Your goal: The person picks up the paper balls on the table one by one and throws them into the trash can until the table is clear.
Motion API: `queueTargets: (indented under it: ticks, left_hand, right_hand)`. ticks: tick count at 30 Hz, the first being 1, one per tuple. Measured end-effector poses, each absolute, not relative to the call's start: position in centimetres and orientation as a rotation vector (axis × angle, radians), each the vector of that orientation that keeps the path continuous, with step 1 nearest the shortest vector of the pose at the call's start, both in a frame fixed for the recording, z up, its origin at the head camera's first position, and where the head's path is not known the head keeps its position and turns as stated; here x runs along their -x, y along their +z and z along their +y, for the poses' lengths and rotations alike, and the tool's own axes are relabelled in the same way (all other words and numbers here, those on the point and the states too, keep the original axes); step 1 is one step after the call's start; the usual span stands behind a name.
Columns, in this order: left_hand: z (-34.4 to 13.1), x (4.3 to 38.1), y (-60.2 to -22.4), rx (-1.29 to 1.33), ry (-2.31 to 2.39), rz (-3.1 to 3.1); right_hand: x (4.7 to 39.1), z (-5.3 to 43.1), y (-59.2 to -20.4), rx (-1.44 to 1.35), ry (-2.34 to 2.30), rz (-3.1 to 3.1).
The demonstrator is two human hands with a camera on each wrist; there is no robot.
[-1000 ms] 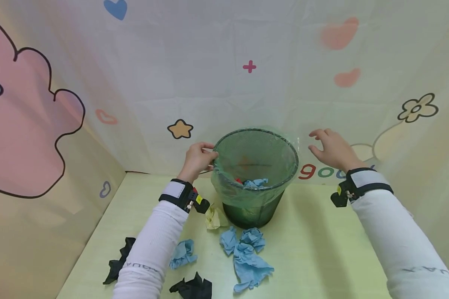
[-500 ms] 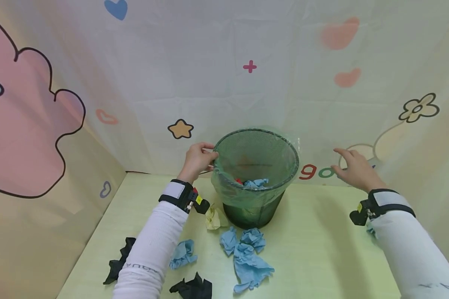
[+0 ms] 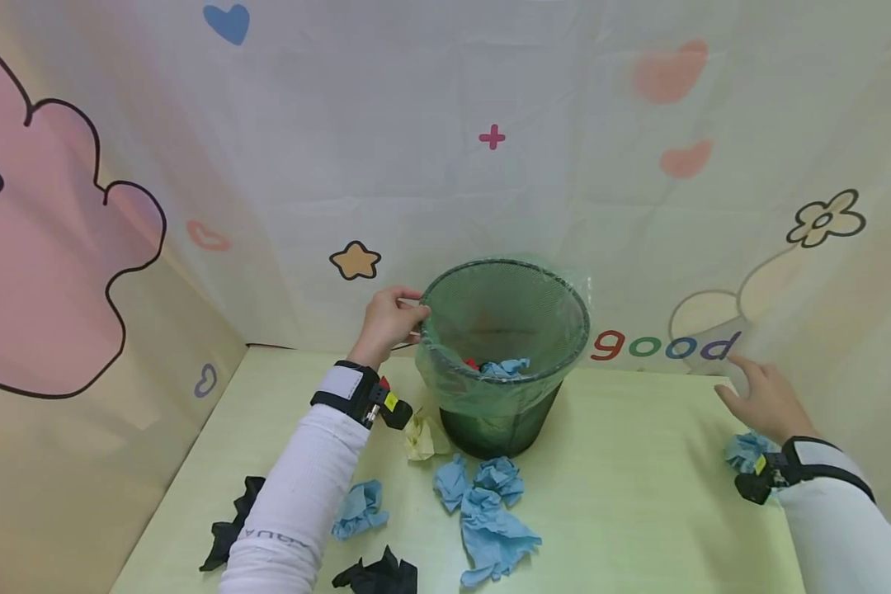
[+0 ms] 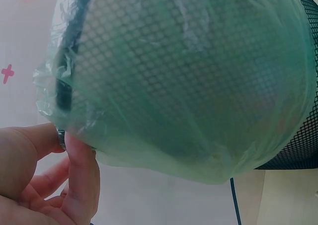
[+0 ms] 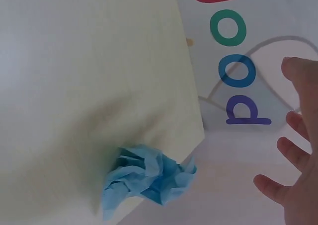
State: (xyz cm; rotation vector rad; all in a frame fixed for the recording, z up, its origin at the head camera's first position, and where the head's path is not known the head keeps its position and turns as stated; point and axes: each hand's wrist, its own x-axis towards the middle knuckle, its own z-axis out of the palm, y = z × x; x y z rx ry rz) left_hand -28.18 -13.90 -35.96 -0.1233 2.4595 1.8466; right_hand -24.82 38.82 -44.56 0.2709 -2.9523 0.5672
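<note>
A black mesh wastebasket point(image 3: 490, 433) lined with a thin green plastic bag point(image 3: 445, 379) stands near the back of the table. My left hand point(image 3: 388, 323) pinches its left rim between thumb and fingers, as the left wrist view point(image 4: 74, 170) shows from close up. Inside the basket lie a crumpled blue paper point(image 3: 506, 368) and a bit of red. Over the table's right edge, my right hand point(image 3: 768, 402) is held with its fingers spread and nothing in them. A crumpled blue paper ball point(image 5: 149, 175) lies beneath it, partly hidden by the wrist in the head view.
In front of the basket lie several blue crumpled papers point(image 3: 493, 532), with a yellow one point(image 3: 421, 436) by its base. Black crumpled pieces point(image 3: 379, 573) lie at the front left. A printed curtain point(image 3: 416, 124) hangs behind the table point(image 3: 624, 495).
My right hand has moved right and down, away from beside the basket to near the blue paper at the right edge. The left hand stays on the rim.
</note>
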Motion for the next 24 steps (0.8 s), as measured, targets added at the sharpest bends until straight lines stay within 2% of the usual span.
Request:
queueTargets:
  ticks: [24]
  left_hand:
    - [-13.9, 28.0, -35.7, 0.138, 1.853, 2.453]
  right_hand:
    - [20.4, 42.0, -52.8, -0.027, 0.535, -2.985]
